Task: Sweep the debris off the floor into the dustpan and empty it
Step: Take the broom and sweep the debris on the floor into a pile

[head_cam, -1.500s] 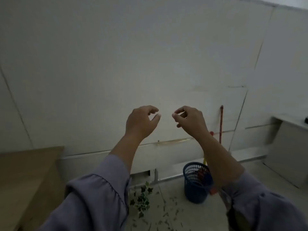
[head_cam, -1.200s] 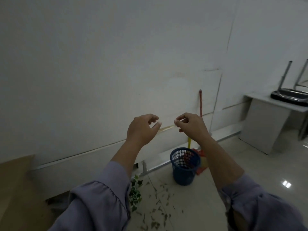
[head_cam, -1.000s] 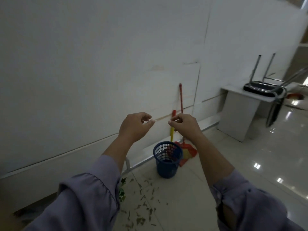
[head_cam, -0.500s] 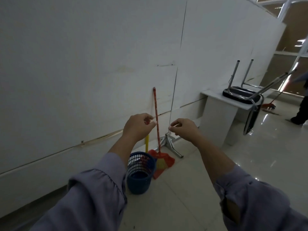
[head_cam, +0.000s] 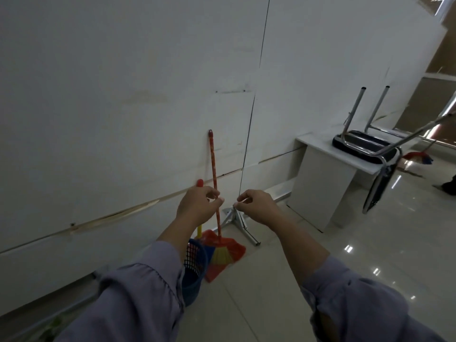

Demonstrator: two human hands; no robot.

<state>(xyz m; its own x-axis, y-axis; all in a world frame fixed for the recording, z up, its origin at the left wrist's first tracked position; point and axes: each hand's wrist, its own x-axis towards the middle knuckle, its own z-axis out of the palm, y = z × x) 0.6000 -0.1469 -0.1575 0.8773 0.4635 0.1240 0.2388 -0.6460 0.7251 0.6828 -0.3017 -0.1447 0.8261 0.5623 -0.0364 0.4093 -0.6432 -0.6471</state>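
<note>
A broom (head_cam: 213, 169) with a red patterned handle leans on the white wall, its red and yellow bristles on the floor. A red dustpan (head_cam: 217, 270) with a yellow handle stands beside it. A blue mesh basket (head_cam: 195, 265) sits just left of them, partly hidden by my left sleeve. My left hand (head_cam: 197, 206) and my right hand (head_cam: 256, 208) are raised in front of me, fingers loosely curled, holding nothing. The left hand's fingertips overlap the broom handle in view, but the broom stands farther off. A few green leaves (head_cam: 53, 327) show at the bottom left.
A white desk (head_cam: 320, 183) against the wall carries an upturned chair (head_cam: 365, 144). A metal wall bracket (head_cam: 237, 218) rests on the floor behind the broom. Far right lie another broom (head_cam: 419, 157) and a person's foot (head_cam: 449, 187). The tiled floor is glossy.
My view has swung right and closer: the broom, dustpan and basket moved towards the centre, and the leaf debris slid out at the lower left. Both hands kept their raised, curled pose.
</note>
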